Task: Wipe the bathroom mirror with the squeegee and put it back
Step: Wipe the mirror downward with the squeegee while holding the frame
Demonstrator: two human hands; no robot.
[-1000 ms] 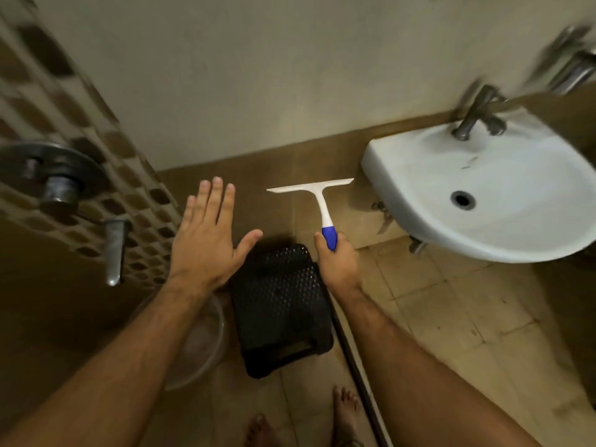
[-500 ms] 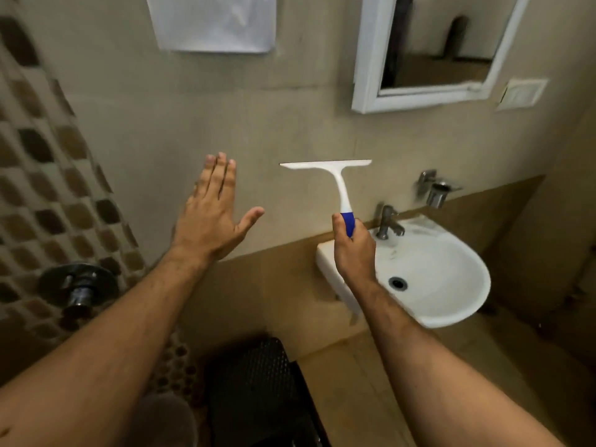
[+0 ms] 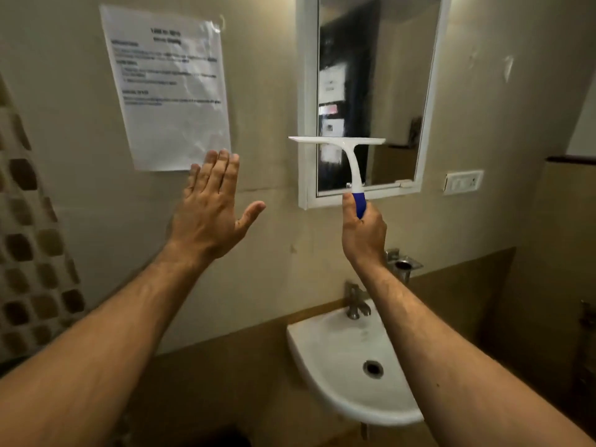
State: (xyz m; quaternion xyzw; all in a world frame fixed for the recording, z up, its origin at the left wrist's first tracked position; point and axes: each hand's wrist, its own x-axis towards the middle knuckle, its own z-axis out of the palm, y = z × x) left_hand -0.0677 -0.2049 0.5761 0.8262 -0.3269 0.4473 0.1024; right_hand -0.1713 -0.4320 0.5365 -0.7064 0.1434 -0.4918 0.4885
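A white squeegee [image 3: 346,149] with a blue grip stands upright in my right hand [image 3: 364,235], which is closed around the grip. Its blade lies level in front of the lower half of the white-framed mirror [image 3: 393,91] on the wall; I cannot tell whether blade and glass touch. My left hand [image 3: 211,208] is raised to the left of the mirror, palm toward the wall, fingers together and thumb out, holding nothing.
A white sink [image 3: 348,366] with a metal tap [image 3: 354,301] hangs on the wall below the mirror. A printed paper notice [image 3: 171,91] is stuck to the wall at left. A metal holder [image 3: 403,264] and a switch plate [image 3: 462,182] sit at right.
The view has tilted up from the floor and black stool to the wall. My right hand has lifted the squeegee from sink height up in front of the mirror. My left hand stays raised and empty.
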